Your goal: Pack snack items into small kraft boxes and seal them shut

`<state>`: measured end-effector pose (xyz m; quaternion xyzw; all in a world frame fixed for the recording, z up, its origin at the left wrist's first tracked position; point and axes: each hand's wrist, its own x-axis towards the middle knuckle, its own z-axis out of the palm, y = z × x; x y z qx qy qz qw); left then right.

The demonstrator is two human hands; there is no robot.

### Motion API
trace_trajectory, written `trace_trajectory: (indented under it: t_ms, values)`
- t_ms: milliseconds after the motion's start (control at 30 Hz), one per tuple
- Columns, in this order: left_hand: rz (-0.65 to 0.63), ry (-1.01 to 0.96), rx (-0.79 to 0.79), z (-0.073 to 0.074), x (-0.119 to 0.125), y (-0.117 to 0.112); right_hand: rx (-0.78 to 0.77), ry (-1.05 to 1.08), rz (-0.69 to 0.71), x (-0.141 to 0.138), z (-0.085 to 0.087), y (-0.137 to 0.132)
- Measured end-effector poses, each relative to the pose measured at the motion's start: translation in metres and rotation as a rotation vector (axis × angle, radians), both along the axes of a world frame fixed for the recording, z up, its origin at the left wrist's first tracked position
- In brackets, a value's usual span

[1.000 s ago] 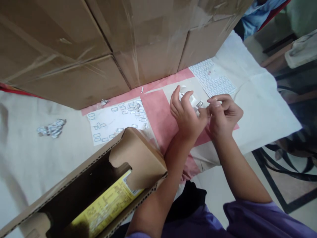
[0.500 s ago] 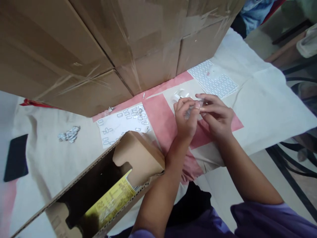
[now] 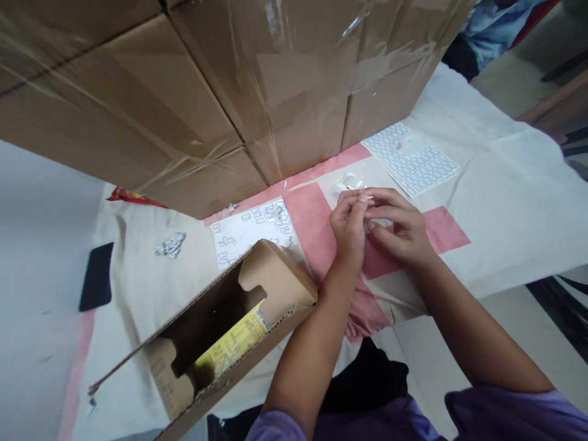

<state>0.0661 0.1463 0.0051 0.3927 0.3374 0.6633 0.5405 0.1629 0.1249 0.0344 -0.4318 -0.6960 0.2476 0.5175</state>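
My left hand [image 3: 348,223] and my right hand [image 3: 400,225] meet above the pink and white cloth. The left thumb and fingers pinch a small clear plastic piece [image 3: 370,198], of which little more than a pale tip shows. Curled in from the other side, the right fingers close on the same piece, and they hide most of it. Just behind the fingertips lies a clear, round plastic item with white parts [image 3: 348,182], partly covered by my hands. A sheet of small outlined labels [image 3: 420,164] lies beyond my right hand.
Large taped cardboard boxes [image 3: 294,116] stand along the back. An open carton [image 3: 280,275] holding a yellow printed item [image 3: 234,340] is beside my left forearm. Further left are a partly used label sheet [image 3: 243,236], a crumpled silvery bundle [image 3: 169,245] and a dark phone-like slab [image 3: 96,277].
The view has shifted left, so things appear further right. My hands have drawn closer together, and the clear plastic piece between them is now more hidden.
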Motion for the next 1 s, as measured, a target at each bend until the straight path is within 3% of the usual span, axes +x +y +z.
trace_trajectory:
  t_ms: [167,267,400,467,567,600,733,800,900,1000]
  values:
    - [0.176,0.125,0.001,0.022,0.009,-0.018,-0.018,0.222,-0.016,-0.002,-0.003,-0.003]
    - [0.313,0.305,0.205,0.044,0.003,-0.037,-0.103,0.436,0.056,0.000,-0.003,-0.008]
    - [0.348,0.564,0.523,0.064,-0.026,-0.093,-0.205,0.514,0.169,-0.007,0.002,-0.025]
    - [0.231,0.572,0.567,0.062,-0.049,-0.135,-0.147,0.453,0.210,-0.024,0.012,-0.038]
    - [-0.014,0.601,0.356,0.048,-0.092,-0.197,-0.038,0.220,0.276,-0.068,0.044,-0.058]
    - [-0.037,0.612,0.267,0.043,-0.107,-0.215,-0.011,0.107,0.298,-0.084,0.058,-0.062]
    - [0.133,0.646,-0.034,0.033,-0.168,-0.266,0.157,-0.200,0.387,-0.138,0.100,-0.061]
    - [0.201,0.678,-0.219,0.033,-0.194,-0.281,0.173,-0.228,0.390,-0.155,0.102,-0.056]
    - [0.282,0.724,-0.456,0.038,-0.228,-0.296,0.117,-0.223,0.339,-0.168,0.090,-0.054]
    - [0.392,0.750,-0.491,0.048,-0.256,-0.305,0.037,-0.316,0.278,-0.170,0.080,-0.056]
